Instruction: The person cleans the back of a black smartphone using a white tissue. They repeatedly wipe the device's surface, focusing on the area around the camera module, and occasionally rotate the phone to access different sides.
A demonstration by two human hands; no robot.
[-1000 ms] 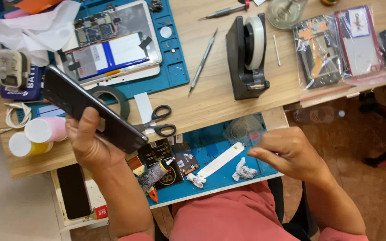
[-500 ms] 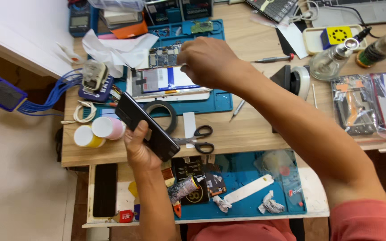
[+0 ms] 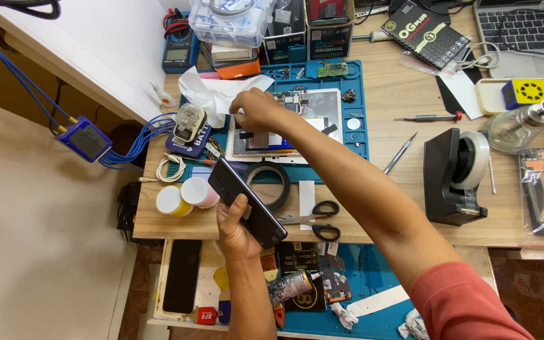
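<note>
My left hand (image 3: 234, 230) grips a black phone (image 3: 247, 201), held tilted above the front edge of the wooden desk (image 3: 385, 208). My right hand (image 3: 256, 110) reaches far forward over the opened white tablet (image 3: 291, 126) that lies on a blue work mat (image 3: 360, 135). Its fingers are pinched at the tablet's upper left corner, beside crumpled white paper (image 3: 218, 91). What those fingers hold is too small to tell. A roll of black tape (image 3: 272, 186) lies just under my right forearm.
Black scissors (image 3: 316, 220) lie near the desk's front edge. A black tape dispenser (image 3: 458, 176) stands at right, tweezers (image 3: 399, 154) and a screwdriver (image 3: 429, 118) beyond it. Two small capped jars (image 3: 184, 196) sit at left. A lower blue mat (image 3: 347, 277) holds scraps and a tube.
My right hand has travelled from near my lap out to the tablet's upper left corner. The view has shifted back and right. My left hand keeps holding the phone.
</note>
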